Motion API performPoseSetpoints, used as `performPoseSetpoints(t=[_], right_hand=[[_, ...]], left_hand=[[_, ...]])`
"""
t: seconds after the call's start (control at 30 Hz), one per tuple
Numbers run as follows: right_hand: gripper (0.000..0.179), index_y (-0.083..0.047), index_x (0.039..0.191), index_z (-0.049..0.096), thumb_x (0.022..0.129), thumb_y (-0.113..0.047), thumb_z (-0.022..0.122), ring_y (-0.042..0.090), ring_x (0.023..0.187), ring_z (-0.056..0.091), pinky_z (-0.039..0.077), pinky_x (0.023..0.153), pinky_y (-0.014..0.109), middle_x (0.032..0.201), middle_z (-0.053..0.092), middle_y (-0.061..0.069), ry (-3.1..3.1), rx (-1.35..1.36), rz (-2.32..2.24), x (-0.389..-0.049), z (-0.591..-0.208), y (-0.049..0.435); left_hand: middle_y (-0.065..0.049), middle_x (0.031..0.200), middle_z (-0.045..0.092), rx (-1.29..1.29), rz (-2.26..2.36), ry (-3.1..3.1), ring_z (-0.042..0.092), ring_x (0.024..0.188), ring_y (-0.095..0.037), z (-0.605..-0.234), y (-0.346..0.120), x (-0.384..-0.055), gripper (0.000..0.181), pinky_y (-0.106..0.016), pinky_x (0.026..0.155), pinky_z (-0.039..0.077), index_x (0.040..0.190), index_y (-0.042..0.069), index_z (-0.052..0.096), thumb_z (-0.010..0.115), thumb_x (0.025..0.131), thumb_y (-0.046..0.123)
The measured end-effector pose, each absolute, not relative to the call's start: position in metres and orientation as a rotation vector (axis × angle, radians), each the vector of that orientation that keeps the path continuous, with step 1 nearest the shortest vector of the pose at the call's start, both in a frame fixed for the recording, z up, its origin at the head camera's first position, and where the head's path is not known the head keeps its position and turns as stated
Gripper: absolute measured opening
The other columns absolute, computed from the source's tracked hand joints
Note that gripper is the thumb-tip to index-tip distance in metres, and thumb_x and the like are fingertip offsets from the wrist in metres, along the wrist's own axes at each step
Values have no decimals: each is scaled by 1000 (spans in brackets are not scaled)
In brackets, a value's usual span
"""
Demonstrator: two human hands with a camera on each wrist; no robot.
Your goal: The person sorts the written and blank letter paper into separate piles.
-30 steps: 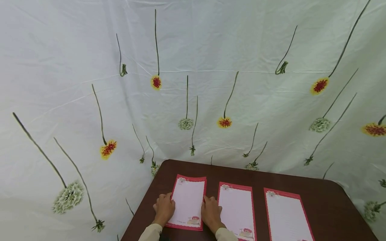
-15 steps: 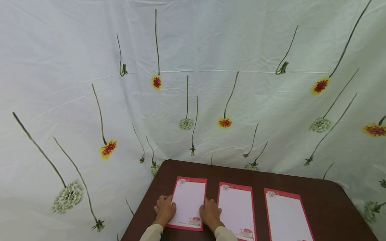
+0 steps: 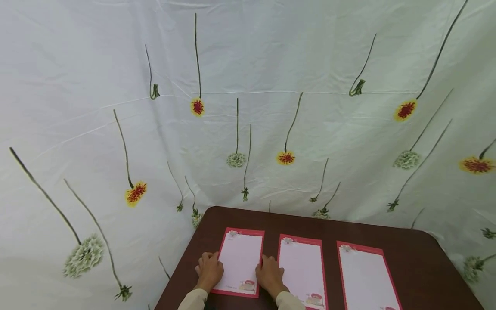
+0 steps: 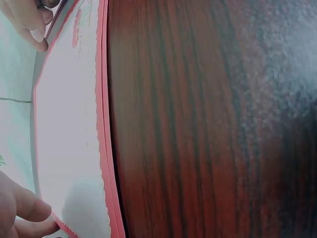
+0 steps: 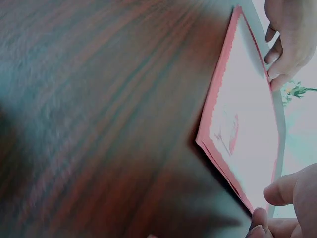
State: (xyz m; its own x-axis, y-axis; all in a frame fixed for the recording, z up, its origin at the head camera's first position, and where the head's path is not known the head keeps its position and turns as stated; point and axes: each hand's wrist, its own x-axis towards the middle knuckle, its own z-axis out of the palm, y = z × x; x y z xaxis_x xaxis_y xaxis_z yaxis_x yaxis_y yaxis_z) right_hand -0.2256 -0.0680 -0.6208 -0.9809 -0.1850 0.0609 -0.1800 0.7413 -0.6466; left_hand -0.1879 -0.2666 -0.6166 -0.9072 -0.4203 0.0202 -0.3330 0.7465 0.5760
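Note:
A white sheet of letter paper (image 3: 239, 261) with a pink-red border lies at the left of the dark brown table, flowers printed at its top and a small picture at its lower right. Doubled border edges show in the left wrist view, so layers of paper (image 4: 69, 124) lie together. My left hand (image 3: 209, 272) holds the left edge, thumb and a fingertip close around it. On the opposite edge my right hand (image 3: 270, 275) does likewise, its thumb (image 5: 281, 191) beside the border in the right wrist view. Most fingers are hidden behind the paper or the hands.
Two similar bordered sheets lie to the right: a middle sheet (image 3: 300, 269) close beside my right hand and a right sheet (image 3: 367, 275) farther along. Behind the table (image 3: 422, 258) hangs a pale cloth (image 3: 271, 51) printed with flowers.
The top of the left sheet, slightly curved and higher a second ago, now lies flatter and lower. Both hands have shifted slightly toward the near side and stay on its edges.

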Motion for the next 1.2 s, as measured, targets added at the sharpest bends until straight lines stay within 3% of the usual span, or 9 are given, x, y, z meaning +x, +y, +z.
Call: performPoseSetpoints(t=[0.2, 0.6, 0.83, 1.03, 1.2], right_hand=[[40, 6, 129, 68, 96, -17, 67, 46, 113, 66, 43, 85, 69, 119, 68, 28, 2907, -265, -1165, -233, -611, -53], [37, 6, 123, 72, 93, -17, 72, 29, 84, 64, 41, 72, 52, 90, 62, 13, 3055, -173, -1213, -250, -594, 13], [40, 5, 121, 74, 91, -21, 75, 39, 99, 68, 43, 75, 56, 104, 66, 22, 3161, -53, -1144, -254, -592, 50], [42, 6, 124, 72, 92, -21, 75, 39, 100, 66, 43, 76, 56, 102, 63, 21, 3177, 10, -1095, -253, -593, 85], [47, 7, 131, 67, 95, -23, 72, 41, 107, 62, 41, 81, 58, 111, 62, 24, 3122, 102, -1098, -249, -598, 114]], left_hand=[[-29, 129, 48, 587, -893, -2791, 44, 118, -46, -615, -261, -193, 45, -62, 94, 32, 138, -9, 58, 60, 96, 8], [-26, 126, 52, 349, -852, -2744, 48, 118, -46, -609, -225, -209, 41, -61, 89, 35, 129, -4, 66, 68, 92, 12], [-24, 124, 55, 214, -865, -2727, 50, 117, -45, -614, -198, -221, 40, -60, 88, 37, 127, -3, 68, 69, 90, 13], [-22, 121, 56, 115, -869, -2763, 50, 116, -44, -614, -169, -229, 39, -60, 88, 37, 127, -2, 69, 70, 92, 15], [-20, 119, 57, 33, -893, -2811, 51, 113, -42, -614, -145, -231, 37, -61, 89, 38, 126, -2, 70, 70, 93, 15]])
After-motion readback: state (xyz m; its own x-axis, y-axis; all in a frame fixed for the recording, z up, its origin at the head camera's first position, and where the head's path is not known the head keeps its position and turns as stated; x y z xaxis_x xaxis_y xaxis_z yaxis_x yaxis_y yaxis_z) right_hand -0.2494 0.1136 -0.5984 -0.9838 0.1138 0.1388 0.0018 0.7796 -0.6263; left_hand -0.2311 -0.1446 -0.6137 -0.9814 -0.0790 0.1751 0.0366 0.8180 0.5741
